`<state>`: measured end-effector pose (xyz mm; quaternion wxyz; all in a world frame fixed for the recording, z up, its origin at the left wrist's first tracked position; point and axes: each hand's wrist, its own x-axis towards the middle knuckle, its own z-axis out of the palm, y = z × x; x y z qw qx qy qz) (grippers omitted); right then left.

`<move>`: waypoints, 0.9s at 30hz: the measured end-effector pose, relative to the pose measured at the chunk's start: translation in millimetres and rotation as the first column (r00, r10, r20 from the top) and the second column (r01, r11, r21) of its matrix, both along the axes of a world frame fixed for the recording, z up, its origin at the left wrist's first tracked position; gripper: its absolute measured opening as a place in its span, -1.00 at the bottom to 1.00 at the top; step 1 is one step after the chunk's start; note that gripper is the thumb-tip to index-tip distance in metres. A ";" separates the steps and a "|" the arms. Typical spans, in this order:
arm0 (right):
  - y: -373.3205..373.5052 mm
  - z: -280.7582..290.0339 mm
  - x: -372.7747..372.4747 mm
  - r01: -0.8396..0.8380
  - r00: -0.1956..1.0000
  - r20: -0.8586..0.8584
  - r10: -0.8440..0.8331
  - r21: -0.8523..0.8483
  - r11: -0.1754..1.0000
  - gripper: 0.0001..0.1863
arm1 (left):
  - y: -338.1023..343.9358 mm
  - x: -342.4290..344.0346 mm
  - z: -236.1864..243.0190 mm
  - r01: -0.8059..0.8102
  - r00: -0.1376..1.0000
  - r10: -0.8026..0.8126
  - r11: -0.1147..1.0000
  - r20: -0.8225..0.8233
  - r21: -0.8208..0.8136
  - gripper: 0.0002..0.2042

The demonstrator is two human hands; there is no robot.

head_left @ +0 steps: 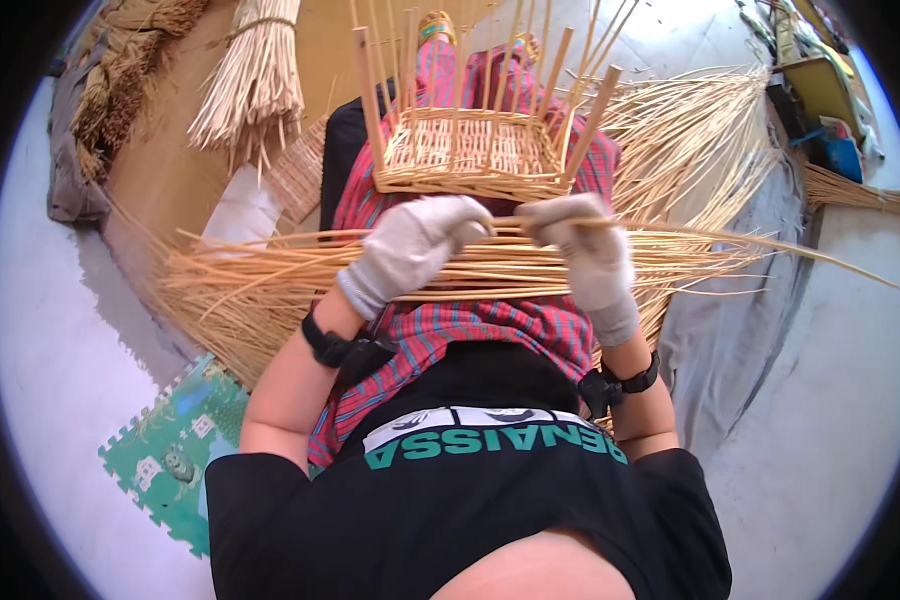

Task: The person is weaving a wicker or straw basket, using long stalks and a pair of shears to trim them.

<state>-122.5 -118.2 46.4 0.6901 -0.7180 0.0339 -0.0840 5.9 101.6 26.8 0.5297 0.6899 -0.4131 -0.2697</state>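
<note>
Both my hands wear pale work gloves and are raised over a bundle of long wicker strands [510, 275] lying across my lap. My right hand [592, 258] is closed on a single wicker strand [770, 243], whose long tail reaches out to the right. My left hand [417, 245] is closed too, its fingertips pinched close to the strand's short end; what sits between them is too small to make out. Just beyond the hands, a partly woven wicker basket [470, 145] rests on my legs, its upright stakes pointing away from me. Neither hand touches it.
More loose strands [690, 130] fan out at the right. A tied bundle of pale strands [255, 85] and a brown dried bundle [130, 80] lie at the far left. A woven panel [300, 172] is beside my leg; a green foam mat [175, 450] lies near left.
</note>
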 end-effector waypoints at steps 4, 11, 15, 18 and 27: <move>-50.4 21.2 -2.0 0.442 0.892 0.057 -0.449 0.104 0.891 -0.91 | 3.7 9.9 -35.8 -0.339 0.940 0.329 0.932 0.090 0.130 -0.83; -64.4 -12.9 -16.3 0.661 0.744 -0.032 -0.667 0.175 0.729 -0.88 | -9.1 8.4 -60.7 -0.603 0.795 0.589 0.793 0.146 0.089 -0.52; -47.1 -29.6 -32.5 0.668 0.739 -0.010 -0.673 0.134 0.732 -0.89 | -7.9 10.6 -71.6 -0.594 0.738 0.483 0.797 0.471 0.114 -0.54; -49.2 -48.3 -33.3 0.597 0.802 -0.090 -0.591 0.091 0.797 -0.90 | -7.3 12.5 -80.2 -0.571 0.762 0.460 0.810 0.456 0.138 -0.54; -83.4 -52.3 -16.3 0.491 0.868 -0.134 -0.478 0.092 0.866 -0.88 | -55.1 -7.9 -21.8 -0.595 0.795 0.603 0.796 -0.069 0.110 -0.61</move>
